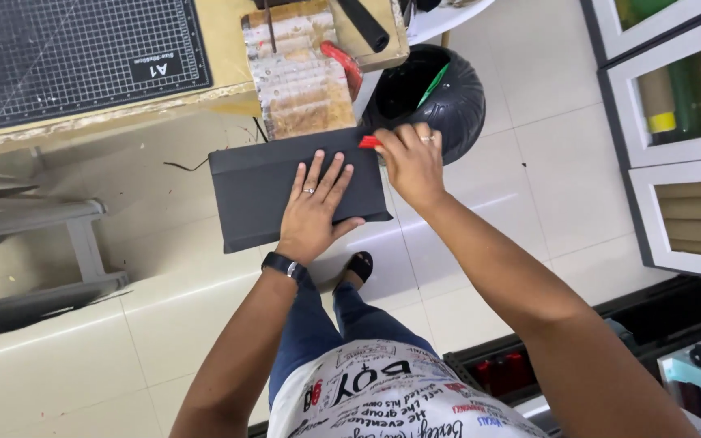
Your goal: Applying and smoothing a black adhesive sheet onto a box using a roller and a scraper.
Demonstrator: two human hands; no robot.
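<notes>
1. Pinching a small red tool [369, 142], the right hand [411, 162] works at the dark sheet's [261, 191] right edge.
2. Left hand [314, 203] lies flat, fingers spread, on the sheet.
3. Behind stand a worn wooden block [302, 73], a cutting mat [66, 57] and a black bin [448, 97].

Even, bright indoor light; soft glare streaks on the glossy floor tiles [480, 203], faint shadows beneath the stool [34, 268]; slight wide-angle bending at the edges; focus sharp.

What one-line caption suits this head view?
Left hand presses flat on a dark folded sheet while right hand holds a small red tool at its edge.
</notes>
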